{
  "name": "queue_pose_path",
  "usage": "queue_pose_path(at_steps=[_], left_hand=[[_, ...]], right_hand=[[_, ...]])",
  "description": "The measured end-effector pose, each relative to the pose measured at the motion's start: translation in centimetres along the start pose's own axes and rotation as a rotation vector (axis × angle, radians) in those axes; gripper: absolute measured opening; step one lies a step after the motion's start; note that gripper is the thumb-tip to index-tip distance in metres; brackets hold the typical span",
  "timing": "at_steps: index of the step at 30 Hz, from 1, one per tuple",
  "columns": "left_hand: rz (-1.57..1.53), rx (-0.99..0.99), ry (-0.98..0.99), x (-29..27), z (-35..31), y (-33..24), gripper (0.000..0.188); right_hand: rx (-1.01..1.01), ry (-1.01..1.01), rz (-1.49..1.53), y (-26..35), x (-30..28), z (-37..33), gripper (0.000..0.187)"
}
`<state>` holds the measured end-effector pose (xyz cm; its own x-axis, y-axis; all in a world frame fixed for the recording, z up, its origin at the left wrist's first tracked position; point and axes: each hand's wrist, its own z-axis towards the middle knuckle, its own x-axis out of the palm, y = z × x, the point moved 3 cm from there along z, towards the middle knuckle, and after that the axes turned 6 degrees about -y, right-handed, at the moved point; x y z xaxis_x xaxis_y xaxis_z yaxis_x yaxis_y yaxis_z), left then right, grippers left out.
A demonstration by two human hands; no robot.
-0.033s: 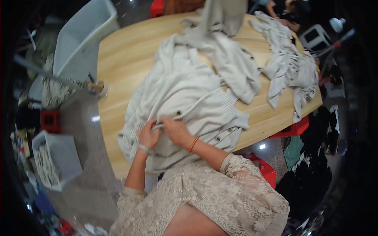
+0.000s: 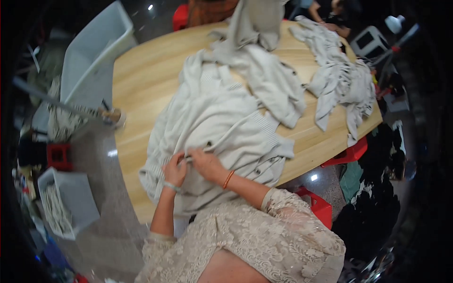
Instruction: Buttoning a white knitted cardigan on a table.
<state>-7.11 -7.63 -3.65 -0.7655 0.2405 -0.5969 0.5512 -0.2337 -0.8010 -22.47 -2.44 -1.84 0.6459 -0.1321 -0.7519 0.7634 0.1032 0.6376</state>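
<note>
A light grey knitted cardigan (image 2: 222, 118) with dark buttons and ribbed edges lies bunched on the wooden table in front of me. My left hand (image 2: 174, 172), with a pale bracelet at the wrist, pinches a fold of its edge. Close beside it, my right hand (image 2: 207, 166), wearing an orange bracelet, has its fingers closed on the same edge. A dark button (image 2: 208, 144) shows just beyond the right fingers. The fingertips are partly hidden and blurred, so any small thing between them cannot be made out.
More grey knitwear (image 2: 269, 80) lies beyond, and another pile (image 2: 337, 78) at the table's (image 2: 141, 75) right. Left stand a large pale bin (image 2: 96, 52) and a smaller one (image 2: 82, 198) with knitwear inside. Red stools (image 2: 321, 207) stand under the right edge. People sit at the far side.
The whole view has shifted slightly, so the table sits a little lower and further left. Both hands stay on the cardigan's edge, close together.
</note>
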Motion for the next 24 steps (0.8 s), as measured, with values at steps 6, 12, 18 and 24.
queue_pose_path(at_steps=[6,12,18,24], left_hand=[[-0.429,-0.332,-0.035,1.0,1.6,1.0,0.016],[-0.533,-0.417,0.168,0.1,2.2,-0.1,0.014],[-0.740,-0.559,0.264,-0.8,1.8,-0.8,0.016],[-0.680,-0.327,0.333,-1.6,0.2,-5.8,0.021]], right_hand=[[-0.038,-0.065,0.070,0.6,-0.8,-0.6,0.038],[-0.069,-0.060,0.173,0.5,-2.2,-0.6,0.040],[-0.193,-0.109,0.297,0.8,-3.8,-0.5,0.040],[-0.138,-0.003,0.297,-0.4,-4.2,-0.7,0.033]])
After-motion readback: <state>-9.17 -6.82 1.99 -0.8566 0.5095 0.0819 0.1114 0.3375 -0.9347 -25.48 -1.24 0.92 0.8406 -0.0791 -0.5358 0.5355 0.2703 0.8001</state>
